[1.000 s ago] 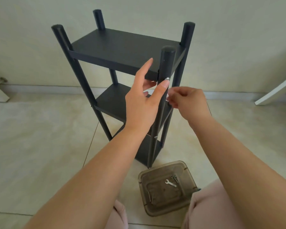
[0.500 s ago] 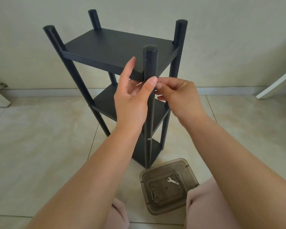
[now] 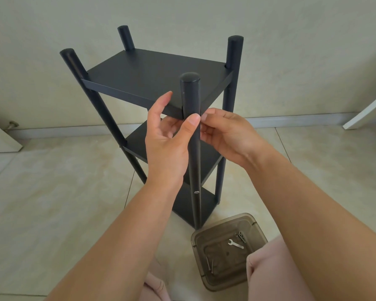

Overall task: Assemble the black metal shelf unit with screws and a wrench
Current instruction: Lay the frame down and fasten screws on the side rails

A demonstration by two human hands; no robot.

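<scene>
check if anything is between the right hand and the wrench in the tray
Nothing visible blocks it. The wrench lies uncovered in the open brown tray on the floor, below the right hand, which is up at the shelf's front post.

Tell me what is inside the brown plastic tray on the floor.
Inside the brown tray: a small silver wrench, a cluster of screws near its far corner, and two thin long pieces at its near left. The near right corner is covered by a pink-clothed knee.
</scene>
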